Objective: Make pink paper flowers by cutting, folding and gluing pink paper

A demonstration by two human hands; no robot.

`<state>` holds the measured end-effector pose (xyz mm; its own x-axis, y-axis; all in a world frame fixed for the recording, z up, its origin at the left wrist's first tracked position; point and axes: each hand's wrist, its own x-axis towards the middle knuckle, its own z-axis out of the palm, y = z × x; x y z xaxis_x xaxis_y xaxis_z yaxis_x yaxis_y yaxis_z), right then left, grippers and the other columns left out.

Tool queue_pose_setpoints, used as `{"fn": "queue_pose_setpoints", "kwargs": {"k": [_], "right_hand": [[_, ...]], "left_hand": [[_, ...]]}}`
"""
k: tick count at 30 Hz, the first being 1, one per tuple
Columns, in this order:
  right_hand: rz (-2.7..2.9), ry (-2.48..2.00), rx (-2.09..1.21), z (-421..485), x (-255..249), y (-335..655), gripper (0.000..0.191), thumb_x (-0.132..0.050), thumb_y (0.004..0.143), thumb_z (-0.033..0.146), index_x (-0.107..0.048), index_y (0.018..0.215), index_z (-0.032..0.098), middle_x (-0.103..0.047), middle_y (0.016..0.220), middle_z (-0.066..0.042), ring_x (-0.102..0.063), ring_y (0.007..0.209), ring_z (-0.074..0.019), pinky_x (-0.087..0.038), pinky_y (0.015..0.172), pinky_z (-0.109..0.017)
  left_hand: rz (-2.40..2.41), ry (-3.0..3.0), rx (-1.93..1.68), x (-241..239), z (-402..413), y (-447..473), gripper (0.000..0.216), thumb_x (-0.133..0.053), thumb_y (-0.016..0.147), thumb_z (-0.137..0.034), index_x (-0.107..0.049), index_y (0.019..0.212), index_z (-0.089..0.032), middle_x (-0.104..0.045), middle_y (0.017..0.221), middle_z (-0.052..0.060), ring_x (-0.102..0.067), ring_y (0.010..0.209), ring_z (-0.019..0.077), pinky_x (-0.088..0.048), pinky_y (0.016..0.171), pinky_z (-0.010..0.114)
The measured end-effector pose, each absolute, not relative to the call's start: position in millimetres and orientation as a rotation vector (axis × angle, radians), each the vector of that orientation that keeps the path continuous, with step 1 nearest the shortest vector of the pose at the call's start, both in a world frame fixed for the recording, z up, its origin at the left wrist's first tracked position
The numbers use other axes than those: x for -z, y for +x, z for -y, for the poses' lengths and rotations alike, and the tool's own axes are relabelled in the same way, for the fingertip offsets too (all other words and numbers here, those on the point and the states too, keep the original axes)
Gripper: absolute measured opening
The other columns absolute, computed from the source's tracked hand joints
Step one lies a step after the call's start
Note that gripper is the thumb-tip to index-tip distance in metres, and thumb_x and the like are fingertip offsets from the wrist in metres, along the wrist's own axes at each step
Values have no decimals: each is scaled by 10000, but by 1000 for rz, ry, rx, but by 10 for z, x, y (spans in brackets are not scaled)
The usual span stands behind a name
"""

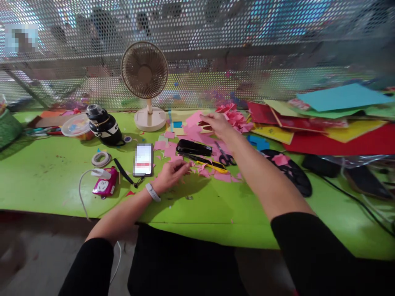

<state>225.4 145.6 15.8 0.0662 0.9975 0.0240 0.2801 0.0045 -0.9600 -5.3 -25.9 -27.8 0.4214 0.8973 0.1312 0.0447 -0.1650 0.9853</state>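
My right hand reaches across the table, its fingertips closed at the edge of a piece of pink paper. Loosely bent and apart, the fingers of my left hand rest low over the green table, with no held thing visible. Pink paper scraps lie by its fingertips. Between the hands are a black stapler, a yellow cutter knife and dark-handled scissors. A heap of cut pink paper pieces sits just beyond my right hand.
A fan stands before the perforated metal screen. Leftward are a phone, black bottle, tape roll and pink power socket. Rightward are stacked coloured sheets and a dark round pad.
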Motion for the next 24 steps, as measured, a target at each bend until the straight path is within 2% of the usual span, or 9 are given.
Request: {"fn": "queue_pose_setpoints", "kwargs": {"k": [3, 6, 9, 15, 20, 24], "right_hand": [[1501, -1159, -1400, -1031, -337, 2202, 379, -861, 673, 492, -660, 760, 182, -701, 760, -29, -664, 689, -139, -546, 695, -277], [1677, -1085, -1636, -662, -458, 2168, 392, -873, 646, 509, -664, 679, 179, -667, 687, -16, -627, 640, -128, -521, 653, -271], [1763, -1054, -1760, -439, -503, 2136, 389, -860, 664, 508, -652, 642, 181, -632, 638, 2, -584, 591, -111, -484, 598, -255], [1790, -1026, -1808, -287, -450, 2115, 386, -861, 660, 525, -648, 646, 203, -635, 640, 9, -590, 605, -117, -485, 586, -245], [1595, -1066, -1823, -183, -330, 2186, 513, -779, 668, 691, -700, 773, 195, -721, 758, -48, -659, 665, -154, -534, 606, -266], [1556, -1089, -1730, -105, -243, 2219, 451, -825, 670, 609, -690, 783, 194, -689, 709, -6, -645, 631, -128, -533, 603, -253]], "left_hand": [[-832, 1138, -1105, 221, 192, -54, 511, -664, 844, -597, -606, 1079, -147, -729, 963, 107, -714, 822, 172, -572, 729, 305], [-826, 945, -1133, 153, 143, -83, 605, -708, 823, -577, -528, 1254, -193, -714, 1122, 132, -724, 941, 207, -576, 742, 314], [-838, 988, -1131, 165, 116, -100, 664, -813, 757, -467, -520, 1300, -222, -663, 1262, 124, -686, 1071, 211, -567, 799, 304], [-750, 1048, -1074, 230, 126, -69, 601, -896, 645, -354, -623, 1142, -157, -750, 910, 62, -713, 795, 159, -566, 778, 317], [-770, 992, -1097, 169, 157, -56, 491, -897, 634, -347, -679, 1020, -133, -765, 884, 66, -721, 787, 160, -575, 807, 332], [-763, 1004, -1091, 175, 160, -43, 442, -885, 650, -372, -696, 968, -128, -760, 889, 57, -704, 779, 138, -565, 786, 300]]}}
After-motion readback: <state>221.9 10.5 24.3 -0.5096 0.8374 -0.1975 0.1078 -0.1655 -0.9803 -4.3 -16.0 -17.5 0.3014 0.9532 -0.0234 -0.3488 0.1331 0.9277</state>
